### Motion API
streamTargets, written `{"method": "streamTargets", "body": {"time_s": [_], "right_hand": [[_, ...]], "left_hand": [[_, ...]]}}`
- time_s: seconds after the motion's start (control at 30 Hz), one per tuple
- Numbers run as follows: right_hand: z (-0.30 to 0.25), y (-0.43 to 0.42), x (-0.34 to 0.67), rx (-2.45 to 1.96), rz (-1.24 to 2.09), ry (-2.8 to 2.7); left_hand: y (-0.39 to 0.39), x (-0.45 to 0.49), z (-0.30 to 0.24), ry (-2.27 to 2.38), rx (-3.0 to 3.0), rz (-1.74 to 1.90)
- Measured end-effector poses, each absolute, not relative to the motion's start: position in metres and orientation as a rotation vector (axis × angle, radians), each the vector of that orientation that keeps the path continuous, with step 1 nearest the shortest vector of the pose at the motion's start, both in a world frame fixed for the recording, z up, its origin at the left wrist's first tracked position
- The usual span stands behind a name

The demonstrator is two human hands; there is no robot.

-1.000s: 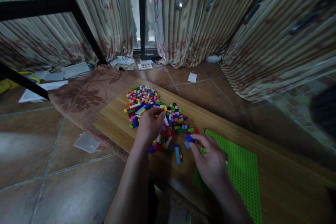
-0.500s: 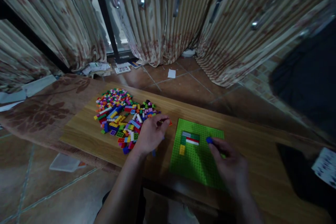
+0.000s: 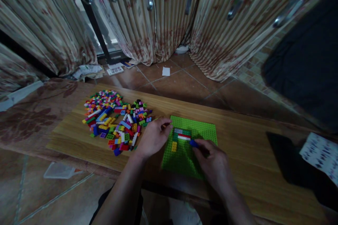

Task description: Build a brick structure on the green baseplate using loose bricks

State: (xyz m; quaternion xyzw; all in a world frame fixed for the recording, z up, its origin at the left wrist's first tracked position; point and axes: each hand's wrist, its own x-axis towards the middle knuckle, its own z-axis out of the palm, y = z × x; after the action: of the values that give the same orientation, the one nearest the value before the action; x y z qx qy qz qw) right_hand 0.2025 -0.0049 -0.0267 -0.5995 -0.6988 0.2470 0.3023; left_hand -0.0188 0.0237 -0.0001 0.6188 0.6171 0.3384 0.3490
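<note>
A green studded baseplate (image 3: 185, 163) lies on the wooden table. On it sit a yellow brick (image 3: 174, 146), grey and dark green bricks (image 3: 186, 132), and a red and white strip (image 3: 184, 136). Between the thumb and fingers of my right hand (image 3: 213, 158) is a blue brick (image 3: 193, 143), close to the right end of that strip; whether it touches the plate I cannot tell. My left hand (image 3: 153, 139) is curled with fingertips close together at the plate's left edge. Anything between those fingertips is too small or hidden to make out.
Left of my left hand spreads a pile of loose coloured bricks (image 3: 113, 119). A black flat object (image 3: 286, 158) and a patterned white sheet (image 3: 319, 154) are at the right. Curtains (image 3: 158, 17) hang beyond the table. A clear plastic container (image 3: 59, 170) is on the floor.
My right hand has carried the blue brick leftward, closer to the placed bricks. My left hand has come nearer the baseplate's left edge. The whole view has shifted slightly.
</note>
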Motion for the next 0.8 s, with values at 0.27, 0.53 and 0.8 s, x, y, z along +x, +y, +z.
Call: {"method": "streamTargets", "body": {"time_s": [0.27, 0.53, 0.8], "right_hand": [[-0.026, -0.018, 0.179, -1.648, 0.544, -1.981], [-0.029, -0.022, 0.168, -1.685, 0.557, -1.974], [-0.03, -0.018, 0.171, -1.598, 0.654, -1.958]], "left_hand": [[0.022, -0.017, -0.001, 1.623, 1.666, 0.811], [0.021, -0.012, 0.006, 1.683, 1.673, 0.718], [0.019, -0.01, 0.005, 1.648, 1.661, 0.657]]}}
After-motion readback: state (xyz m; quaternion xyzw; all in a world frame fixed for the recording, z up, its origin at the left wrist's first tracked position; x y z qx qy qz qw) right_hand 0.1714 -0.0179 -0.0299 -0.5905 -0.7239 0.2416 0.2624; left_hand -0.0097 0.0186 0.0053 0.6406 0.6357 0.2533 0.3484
